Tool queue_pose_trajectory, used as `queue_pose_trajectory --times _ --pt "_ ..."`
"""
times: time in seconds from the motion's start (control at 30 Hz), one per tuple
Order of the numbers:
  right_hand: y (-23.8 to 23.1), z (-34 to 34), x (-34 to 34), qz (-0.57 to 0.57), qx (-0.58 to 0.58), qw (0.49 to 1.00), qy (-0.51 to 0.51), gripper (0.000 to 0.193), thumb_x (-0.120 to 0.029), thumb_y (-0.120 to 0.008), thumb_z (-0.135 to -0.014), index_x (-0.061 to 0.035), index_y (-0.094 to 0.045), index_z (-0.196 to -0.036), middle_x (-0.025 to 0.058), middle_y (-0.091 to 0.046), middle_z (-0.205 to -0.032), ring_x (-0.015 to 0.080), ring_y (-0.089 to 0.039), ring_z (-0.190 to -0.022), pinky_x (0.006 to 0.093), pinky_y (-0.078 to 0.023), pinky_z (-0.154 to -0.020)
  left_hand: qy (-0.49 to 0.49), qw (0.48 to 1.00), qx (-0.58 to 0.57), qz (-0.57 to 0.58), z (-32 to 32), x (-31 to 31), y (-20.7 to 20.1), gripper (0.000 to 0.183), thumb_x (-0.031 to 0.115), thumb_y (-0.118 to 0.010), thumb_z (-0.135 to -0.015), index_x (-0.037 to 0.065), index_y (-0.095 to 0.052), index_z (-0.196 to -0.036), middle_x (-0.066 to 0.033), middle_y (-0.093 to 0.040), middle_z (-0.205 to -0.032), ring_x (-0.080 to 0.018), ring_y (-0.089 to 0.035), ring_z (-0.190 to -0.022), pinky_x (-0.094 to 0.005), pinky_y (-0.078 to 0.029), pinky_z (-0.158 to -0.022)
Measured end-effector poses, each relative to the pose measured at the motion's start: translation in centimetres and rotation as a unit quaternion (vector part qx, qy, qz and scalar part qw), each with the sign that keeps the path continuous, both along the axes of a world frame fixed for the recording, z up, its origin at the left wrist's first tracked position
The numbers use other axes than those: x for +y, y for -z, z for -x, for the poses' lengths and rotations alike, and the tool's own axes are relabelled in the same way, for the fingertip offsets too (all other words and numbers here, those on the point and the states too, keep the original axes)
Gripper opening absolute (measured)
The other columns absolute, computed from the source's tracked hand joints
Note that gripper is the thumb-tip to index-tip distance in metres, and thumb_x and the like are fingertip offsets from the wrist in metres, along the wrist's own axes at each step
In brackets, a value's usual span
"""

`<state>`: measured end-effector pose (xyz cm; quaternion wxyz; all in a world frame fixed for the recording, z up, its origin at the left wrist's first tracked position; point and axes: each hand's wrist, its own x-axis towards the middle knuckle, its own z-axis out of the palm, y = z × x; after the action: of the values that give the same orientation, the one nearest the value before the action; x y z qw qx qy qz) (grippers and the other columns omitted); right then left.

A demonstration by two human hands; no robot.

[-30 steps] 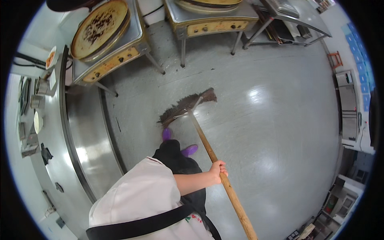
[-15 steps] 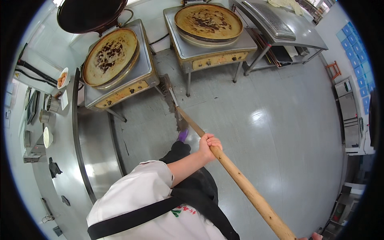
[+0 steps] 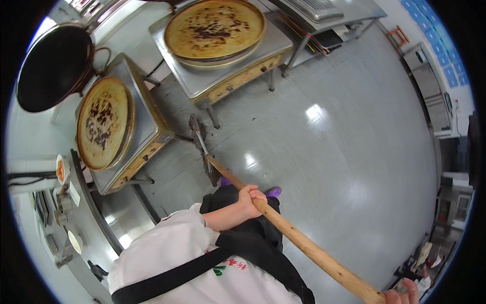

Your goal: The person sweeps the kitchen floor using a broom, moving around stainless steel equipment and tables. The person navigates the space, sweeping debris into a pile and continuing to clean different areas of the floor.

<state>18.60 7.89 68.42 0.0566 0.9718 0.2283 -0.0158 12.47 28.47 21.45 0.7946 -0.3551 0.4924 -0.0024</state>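
Fingers [image 3: 257, 193] of the bare left hand [image 3: 248, 201] wrap around a long, round, pale wooden mop handle [image 3: 309, 243], those of the bare right hand [image 3: 403, 293] curl around its near end, and the flat, dark brown mop head [image 3: 212, 175] lies on the glossy grey floor [image 3: 344, 157] beside a boxy steel griddle stand [image 3: 146, 101].

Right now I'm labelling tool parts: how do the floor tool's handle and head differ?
The handle is a straight, tan wooden pole; the head is dark brown and ragged. The handle slants up through the left grip to the right grip; the head lies on the floor. Both are long and narrow.
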Motion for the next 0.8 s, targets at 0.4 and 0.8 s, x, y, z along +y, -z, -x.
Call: queue_pose_trajectory --times 0.4,0.8 --pt "3.0 -20.0 -8.3 -0.009 0.148 0.989 0.010 0.021 -0.004 -0.053 -0.068 -0.0040 -0.067 -0.084 0.0156 -0.063 -0.076 0.0358 -0.065 -0.090 0.0439 -0.052 -0.076 0.092 0.987 0.106 -0.078 -14.6 -11.6 4.6 0.036 0.006 -0.052 -0.082 0.017 -0.031 -0.054 0.0042 -0.036 -0.046 -0.0099 -0.037 -0.039 -0.0263 -0.038 -0.045" --pt "4.4 -32.8 -25.9 0.065 0.084 0.994 -0.025 0.014 -0.001 -0.059 -0.074 -0.0061 -0.069 -0.081 0.0127 -0.068 -0.079 0.0332 -0.067 -0.081 0.0425 -0.054 -0.073 0.177 0.972 0.109 -0.112 -31.3 -22.7 2.4 0.035 0.009 -0.055 -0.078 0.015 -0.030 -0.054 0.0031 -0.035 -0.047 -0.0141 -0.037 -0.043 -0.0298 -0.038 -0.050"
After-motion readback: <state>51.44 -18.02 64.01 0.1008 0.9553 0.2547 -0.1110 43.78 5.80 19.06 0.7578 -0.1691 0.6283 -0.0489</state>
